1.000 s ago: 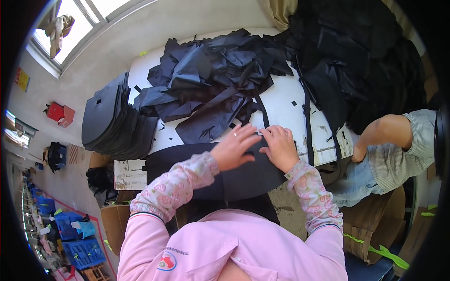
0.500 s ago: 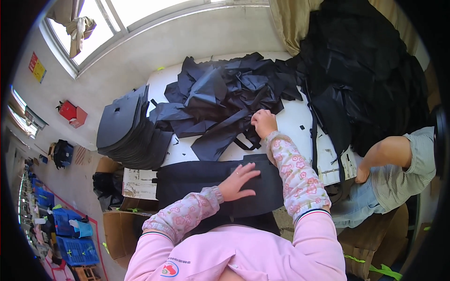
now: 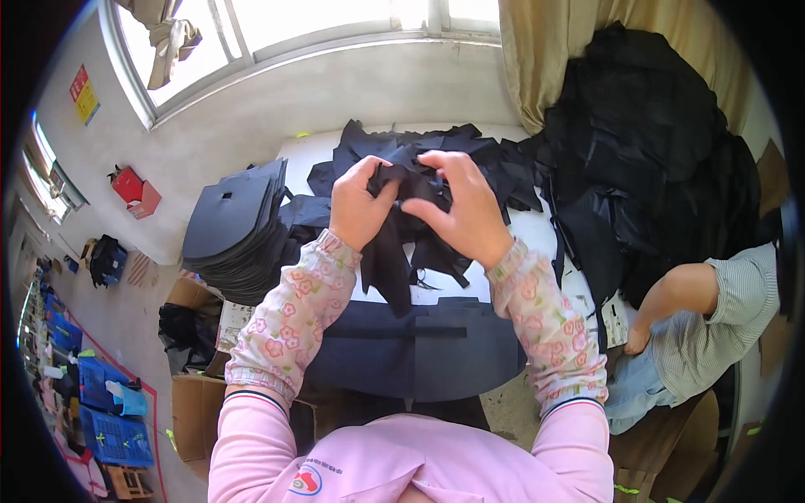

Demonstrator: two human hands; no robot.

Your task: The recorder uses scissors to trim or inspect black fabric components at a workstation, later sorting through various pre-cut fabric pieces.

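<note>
My left hand (image 3: 362, 205) is raised over the white table, closed on the edge of a black fabric piece (image 3: 386, 267) that hangs down in front of the pile. Close to its right, my right hand (image 3: 468, 210) is at the same fabric's upper part, thumb and fingers spread apart. Whether its fingertips touch the cloth is hard to see. Behind both hands lies a heap of crumpled black fabric pieces (image 3: 511, 172). Nearer to me, a flat dark panel (image 3: 465, 360) with a rounded edge and a slot lies at the table's front.
A tall stack of dark rounded panels (image 3: 231, 222) stands at the table's left. On the right rises a large black fabric mound (image 3: 654, 159). Another person's arm (image 3: 679, 293) rests beside the table's right edge. Cardboard boxes (image 3: 194, 419) stand below, and a window (image 3: 327, 29) is above.
My left hand has risen from the dark panel to the fabric and grips it. My right hand has moved up slightly, and the fabric piece is lifted off the heap. The view has tilted up.
</note>
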